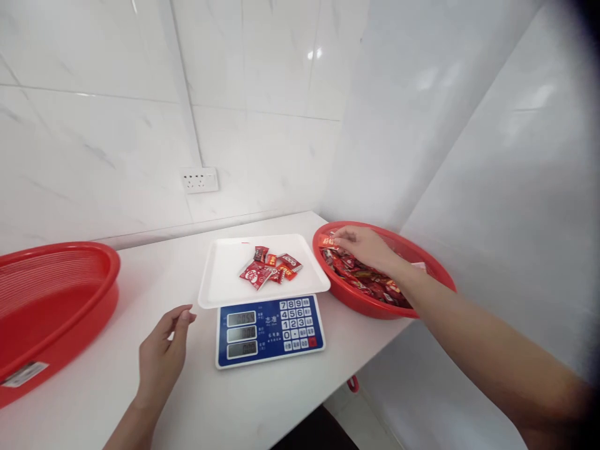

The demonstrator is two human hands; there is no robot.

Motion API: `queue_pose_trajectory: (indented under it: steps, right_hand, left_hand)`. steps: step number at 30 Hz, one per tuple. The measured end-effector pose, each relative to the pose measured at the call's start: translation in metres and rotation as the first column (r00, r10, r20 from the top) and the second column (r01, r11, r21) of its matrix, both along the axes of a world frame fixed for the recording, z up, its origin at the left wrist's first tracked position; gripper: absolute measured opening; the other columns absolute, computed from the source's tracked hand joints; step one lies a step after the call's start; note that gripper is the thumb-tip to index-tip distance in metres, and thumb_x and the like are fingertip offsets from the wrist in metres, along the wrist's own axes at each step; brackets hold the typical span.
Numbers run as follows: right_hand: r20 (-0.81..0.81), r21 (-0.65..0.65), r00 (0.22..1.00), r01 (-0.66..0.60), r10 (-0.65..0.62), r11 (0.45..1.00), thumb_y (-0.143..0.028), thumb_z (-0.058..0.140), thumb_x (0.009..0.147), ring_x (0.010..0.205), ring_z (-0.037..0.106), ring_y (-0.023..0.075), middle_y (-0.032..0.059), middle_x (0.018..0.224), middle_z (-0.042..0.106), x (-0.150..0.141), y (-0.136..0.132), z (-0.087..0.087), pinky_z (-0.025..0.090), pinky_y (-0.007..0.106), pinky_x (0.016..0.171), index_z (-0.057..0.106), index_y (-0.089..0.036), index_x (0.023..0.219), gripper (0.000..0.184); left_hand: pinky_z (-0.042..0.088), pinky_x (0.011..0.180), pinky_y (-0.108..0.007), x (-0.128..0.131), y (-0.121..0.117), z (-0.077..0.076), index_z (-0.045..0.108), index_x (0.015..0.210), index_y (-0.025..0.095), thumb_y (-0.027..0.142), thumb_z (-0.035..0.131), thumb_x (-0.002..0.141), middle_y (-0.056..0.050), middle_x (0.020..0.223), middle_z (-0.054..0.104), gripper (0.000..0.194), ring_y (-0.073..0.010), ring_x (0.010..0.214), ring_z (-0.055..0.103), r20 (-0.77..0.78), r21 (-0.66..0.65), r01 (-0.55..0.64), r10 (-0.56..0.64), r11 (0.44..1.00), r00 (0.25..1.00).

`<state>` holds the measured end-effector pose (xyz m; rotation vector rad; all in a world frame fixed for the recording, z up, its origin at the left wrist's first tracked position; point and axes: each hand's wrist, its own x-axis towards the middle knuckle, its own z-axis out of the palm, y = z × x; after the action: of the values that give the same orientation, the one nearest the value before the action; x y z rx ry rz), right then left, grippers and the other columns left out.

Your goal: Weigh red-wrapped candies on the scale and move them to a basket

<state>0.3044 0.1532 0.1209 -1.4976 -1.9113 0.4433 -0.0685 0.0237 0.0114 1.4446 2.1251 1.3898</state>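
My right hand [363,245] is over the left part of a red basket [365,306], pinching a small red candy packet [327,242] between thumb and fingers. Many wrapped candies [356,275] fill that basket. To its left, a digital scale [272,331] carries a white tray [222,275], with several red candy packets [267,269] piled near the tray's middle. My left hand [164,344] hovers by the scale's left side, fingers curled and thumb near the index finger, with nothing visible in it.
Another red basket [70,325] stands at the left end of the white table [187,412]. A tiled wall with a power socket [200,180] rises behind, and a grey wall panel [506,250] bounds the right. The table's front edge runs below the scale.
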Motion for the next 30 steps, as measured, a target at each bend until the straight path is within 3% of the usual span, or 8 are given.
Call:
queue_pose_trajectory:
  steps: [5, 8, 11, 14, 17, 22, 27, 30]
  right_hand:
    - [-0.096, -0.093, 0.973, -0.217, 0.208, 0.972, -0.023, 0.051, 0.081, 0.068, 0.063, 0.0135, 0.0014, 0.080, 0.068, -0.063, 0.003, -0.013, 0.048, 0.026, 0.065, 0.060, -0.020, 0.087, 0.012]
    - [-0.076, -0.003, 0.977, -0.198, 0.197, 0.980, -0.026, 0.049, 0.084, 0.073, 0.065, 0.0155, 0.0030, 0.091, 0.069, -0.077, -0.005, -0.016, 0.049, 0.030, 0.068, 0.058, -0.023, 0.104, 0.022]
    - [-0.075, 0.135, 0.976, -0.191, 0.203, 0.972, -0.031, 0.048, 0.085, 0.078, 0.065, 0.0177, 0.0040, 0.093, 0.069, -0.073, -0.029, -0.023, 0.050, 0.031, 0.071, 0.060, -0.023, 0.100, 0.021]
    - [-0.146, 0.234, 0.982, -0.087, 0.124, 0.968, -0.035, 0.047, 0.086, 0.071, 0.064, 0.0174, 0.0033, 0.079, 0.067, -0.061, -0.066, -0.046, 0.050, 0.031, 0.069, 0.061, -0.023, 0.095, 0.021]
    - [-0.311, 0.282, 0.950, 0.135, -0.043, 0.950, -0.039, 0.050, 0.084, 0.060, 0.059, 0.0168, 0.0017, 0.063, 0.060, -0.048, -0.097, -0.087, 0.049, 0.031, 0.063, 0.060, -0.022, 0.093, 0.022]
    - [-0.599, 0.077, 0.793, 0.200, -0.115, 0.977, -0.045, 0.053, 0.081, 0.047, 0.049, 0.0133, -0.0033, 0.051, 0.049, -0.036, -0.106, -0.144, 0.042, 0.027, 0.048, 0.058, -0.020, 0.088, 0.027]
    - [-0.692, -0.168, 0.691, 0.128, -0.210, 0.977, -0.050, 0.058, 0.075, 0.047, 0.046, 0.0125, -0.0041, 0.049, 0.048, -0.033, -0.090, -0.153, 0.038, 0.025, 0.045, 0.058, -0.019, 0.081, 0.032]
    - [-0.696, -0.183, 0.691, 0.093, -0.196, 0.979, -0.052, 0.058, 0.075, 0.048, 0.047, 0.0127, -0.0034, 0.050, 0.049, -0.032, -0.089, -0.153, 0.039, 0.026, 0.046, 0.058, -0.019, 0.082, 0.034]
  left_hand:
    - [0.051, 0.069, -0.028, 0.001, -0.003, 0.004, 0.061, 0.095, 0.025, 0.054, 0.044, 0.079, -0.003, 0.085, 0.070, 0.038, -0.0189, 0.085, 0.065, 0.026, 0.018, 0.012, -0.012, 1.000, 1.000]
    - [0.051, 0.066, -0.027, 0.001, -0.004, 0.005, 0.062, 0.094, 0.023, 0.053, 0.044, 0.080, -0.004, 0.084, 0.069, 0.038, -0.0191, 0.083, 0.066, 0.031, 0.045, 0.011, -0.013, 0.999, 0.999]
    - [0.050, 0.064, -0.027, 0.002, -0.004, 0.006, 0.061, 0.095, 0.023, 0.052, 0.045, 0.080, -0.004, 0.083, 0.069, 0.036, -0.0186, 0.082, 0.065, 0.040, 0.062, 0.011, -0.014, 0.998, 0.999]
    - [0.050, 0.066, -0.026, 0.004, -0.005, 0.006, 0.061, 0.096, 0.022, 0.049, 0.045, 0.082, -0.004, 0.084, 0.069, 0.035, -0.0175, 0.083, 0.065, 0.056, 0.077, 0.032, -0.036, 0.997, 0.998]
    - [0.050, 0.066, -0.027, 0.006, -0.006, 0.005, 0.061, 0.096, 0.021, 0.048, 0.045, 0.082, -0.004, 0.085, 0.068, 0.034, -0.0178, 0.083, 0.065, 0.066, 0.086, 0.043, -0.049, 0.995, 0.997]
    - [0.050, 0.071, -0.027, 0.009, -0.006, 0.000, 0.061, 0.097, 0.022, 0.047, 0.045, 0.083, -0.004, 0.085, 0.068, 0.033, -0.0165, 0.083, 0.064, 0.080, 0.087, 0.031, -0.038, 0.996, 0.996]
    - [0.048, 0.086, -0.033, 0.002, -0.007, 0.015, 0.060, 0.099, 0.020, 0.040, 0.044, 0.085, -0.007, 0.099, 0.066, 0.029, -0.0188, 0.096, 0.060, -0.184, 0.235, -0.060, 0.105, 0.970, 0.977]
    - [0.039, 0.099, -0.044, -0.018, -0.013, 0.033, 0.057, 0.109, 0.019, 0.038, 0.046, 0.085, -0.012, 0.115, 0.059, 0.033, -0.0245, 0.113, 0.051, -0.436, 0.330, -0.157, 0.298, 0.931, 0.849]
